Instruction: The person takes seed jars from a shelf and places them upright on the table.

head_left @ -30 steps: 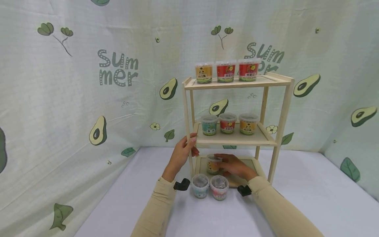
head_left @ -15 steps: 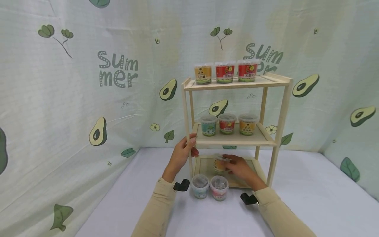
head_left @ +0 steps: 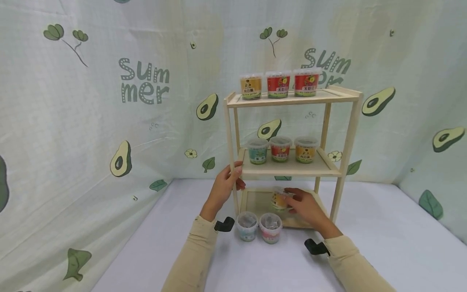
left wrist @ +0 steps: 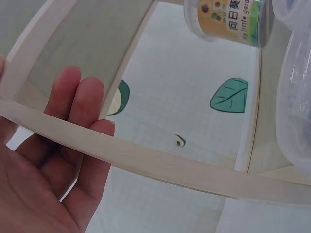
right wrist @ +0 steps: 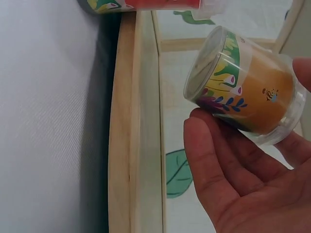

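Observation:
My right hand (head_left: 305,207) holds a clear plastic cup (head_left: 279,199) with an orange label over the bottom tier of a small wooden shelf rack (head_left: 288,175). In the right wrist view, the orange-labelled cup (right wrist: 257,87) is tilted, its side lying against my fingers (right wrist: 199,145) and the thumb at its lidded end. My left hand (head_left: 223,188) grips the rack's left front post at the height of the middle tier. In the left wrist view, the fingers curl round the pale wooden post (left wrist: 160,167).
A blue-labelled cup (head_left: 247,227) and a pink-labelled cup (head_left: 270,228) stand on the white table (head_left: 255,267) before the bottom tier. Three cups fill part of the middle tier, among them a red one (head_left: 280,151); three more, including an orange one (head_left: 251,88), stand on top.
My right hand has carried the orange-labelled cup rightward along the bottom tier, from the left part to past the middle. The left hand keeps its place on the post.

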Demonstrator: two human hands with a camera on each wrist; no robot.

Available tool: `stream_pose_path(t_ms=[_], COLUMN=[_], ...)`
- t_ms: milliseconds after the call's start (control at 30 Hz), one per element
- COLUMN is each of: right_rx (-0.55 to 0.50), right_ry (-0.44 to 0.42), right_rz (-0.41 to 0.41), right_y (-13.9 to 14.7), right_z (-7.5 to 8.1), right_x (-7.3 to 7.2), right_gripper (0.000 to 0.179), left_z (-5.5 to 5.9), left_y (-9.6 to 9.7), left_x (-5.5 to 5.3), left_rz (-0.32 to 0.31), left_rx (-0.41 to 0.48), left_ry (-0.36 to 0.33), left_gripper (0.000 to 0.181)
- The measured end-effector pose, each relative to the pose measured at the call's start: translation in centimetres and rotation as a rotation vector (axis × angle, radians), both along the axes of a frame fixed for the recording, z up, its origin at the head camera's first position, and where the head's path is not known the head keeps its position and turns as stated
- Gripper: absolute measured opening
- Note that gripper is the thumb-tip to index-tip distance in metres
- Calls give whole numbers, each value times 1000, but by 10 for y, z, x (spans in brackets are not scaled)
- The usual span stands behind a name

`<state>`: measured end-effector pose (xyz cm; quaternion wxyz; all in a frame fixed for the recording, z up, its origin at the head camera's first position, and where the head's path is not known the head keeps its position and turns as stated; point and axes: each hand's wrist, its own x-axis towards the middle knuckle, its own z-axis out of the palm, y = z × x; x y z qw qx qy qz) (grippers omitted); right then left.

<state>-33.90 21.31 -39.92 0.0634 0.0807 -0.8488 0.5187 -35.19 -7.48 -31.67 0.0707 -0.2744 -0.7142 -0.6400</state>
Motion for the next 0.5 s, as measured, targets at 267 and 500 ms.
stream_pose_path(t_ms=[267,500], right_rx=[-63,-301], right_ry=[-23,-142], right_rz=[34,167], right_y=[15,24], right_z=[2,3], right_x=[9,21], right_gripper=[65,51], left_z=[1,2], left_y=[0,-1], left_x=[-2,-1], left_rz=[11,-2], left_rx=[-5,-16], left_ry=[0,-7], left_gripper=[45,47])
